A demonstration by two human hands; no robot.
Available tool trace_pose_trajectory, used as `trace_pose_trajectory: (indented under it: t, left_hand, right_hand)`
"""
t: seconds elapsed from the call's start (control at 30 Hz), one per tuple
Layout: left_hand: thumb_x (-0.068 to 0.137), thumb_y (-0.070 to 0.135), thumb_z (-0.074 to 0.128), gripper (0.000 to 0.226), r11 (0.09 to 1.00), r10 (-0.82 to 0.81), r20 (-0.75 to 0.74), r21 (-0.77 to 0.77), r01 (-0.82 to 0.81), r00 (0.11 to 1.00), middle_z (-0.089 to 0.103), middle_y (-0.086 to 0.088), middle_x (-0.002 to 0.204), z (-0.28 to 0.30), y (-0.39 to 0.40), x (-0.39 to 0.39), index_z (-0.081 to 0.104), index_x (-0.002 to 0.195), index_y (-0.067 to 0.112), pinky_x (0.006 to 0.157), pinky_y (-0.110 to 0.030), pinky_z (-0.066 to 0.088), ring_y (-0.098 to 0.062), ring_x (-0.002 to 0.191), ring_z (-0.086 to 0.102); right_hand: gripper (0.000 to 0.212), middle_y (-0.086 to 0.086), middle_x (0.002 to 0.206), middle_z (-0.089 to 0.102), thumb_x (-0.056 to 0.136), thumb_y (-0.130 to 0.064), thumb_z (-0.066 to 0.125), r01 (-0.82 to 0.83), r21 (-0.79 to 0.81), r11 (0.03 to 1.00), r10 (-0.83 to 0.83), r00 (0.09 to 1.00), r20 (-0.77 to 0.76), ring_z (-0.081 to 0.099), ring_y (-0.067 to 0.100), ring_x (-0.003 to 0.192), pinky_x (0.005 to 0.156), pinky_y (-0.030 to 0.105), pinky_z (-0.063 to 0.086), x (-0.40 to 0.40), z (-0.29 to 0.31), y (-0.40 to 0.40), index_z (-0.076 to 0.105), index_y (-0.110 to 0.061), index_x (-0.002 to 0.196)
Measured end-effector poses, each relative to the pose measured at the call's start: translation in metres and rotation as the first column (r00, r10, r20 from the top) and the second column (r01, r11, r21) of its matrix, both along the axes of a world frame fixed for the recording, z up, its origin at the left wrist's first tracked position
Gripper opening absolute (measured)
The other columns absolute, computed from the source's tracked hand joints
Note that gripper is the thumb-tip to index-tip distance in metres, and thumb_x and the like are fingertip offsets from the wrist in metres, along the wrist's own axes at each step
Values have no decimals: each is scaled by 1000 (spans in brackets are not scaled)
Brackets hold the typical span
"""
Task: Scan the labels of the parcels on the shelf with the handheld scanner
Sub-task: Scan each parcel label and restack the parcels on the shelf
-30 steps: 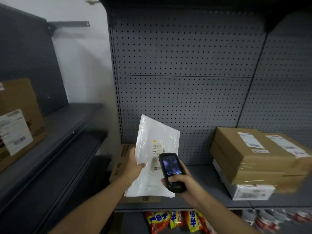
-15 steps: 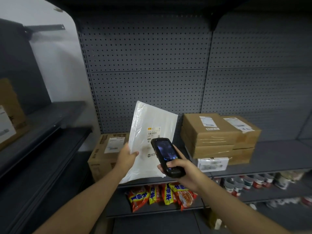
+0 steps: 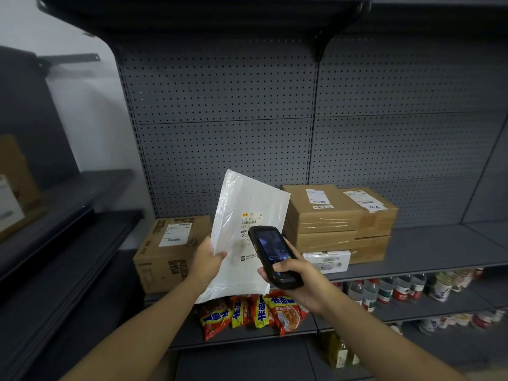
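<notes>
Item one, white plastic mailer (image 3: 248,237): the left hand (image 3: 204,261) is pinching it along its left edge, thumb on the front face, and is holding it upright and slightly tilted in front of the grey shelf (image 3: 428,257). Its printed label (image 3: 250,219), carrying a barcode, is facing the camera near the middle of the bag. Item two, black handheld scanner (image 3: 272,255): the right hand (image 3: 298,281) is gripping it around the lower body with curled fingers, thumb lying across its front below the lit screen; its top end is overlapping the mailer just under the label. Item three, large printed carton (image 3: 170,251): it is sitting on the shelf to the left, behind the left hand, with a white label on its top face. Item four, stack of brown taped boxes (image 3: 341,224): it is standing on the shelf to the right of the mailer, two labelled boxes showing on top, side by side. Item five, small white box (image 3: 327,261): it is lying at the near foot of that stack. Item six, red and yellow snack packets (image 3: 253,314): they are lying on the lower shelf below the mailer. Item seven, row of cans and bottles (image 3: 406,288): it is running along that lower shelf to the right. Item eight, cardboard box (image 3: 15,185): it is resting on a separate shelf unit at the far left edge.
</notes>
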State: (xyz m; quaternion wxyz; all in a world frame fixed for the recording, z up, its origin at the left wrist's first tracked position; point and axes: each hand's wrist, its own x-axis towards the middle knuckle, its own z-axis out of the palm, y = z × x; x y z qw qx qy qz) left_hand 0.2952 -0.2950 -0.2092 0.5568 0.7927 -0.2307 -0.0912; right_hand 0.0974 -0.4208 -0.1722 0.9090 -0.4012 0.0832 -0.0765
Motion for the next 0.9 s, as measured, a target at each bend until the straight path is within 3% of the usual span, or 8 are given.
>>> trace_pose_trajectory:
  t: [0.63,0.9]
  left_hand:
    - [88,0,60,39,999,-27,46,45,25,999,61,-9,118,3,-18,-23,52,125,10,93,-42,48,-27,110,57]
    - [87,2,62,43,997,-61,60,40,59,996,62,-10,120,7,-37,-26,52,128,11,97,-50,48,-29,112,58]
  right_hand:
    - [71,26,131,54,69,14,59,32,71,997,-30,999,-20,66,42,100,70,38,61,-26,-9,-11,53,-10,136]
    - [67,29,136,49,70,15,59,55,125,991,-55,998,-7,65,43,100,69,39,62,-32,-6,-24,54,-7,133]
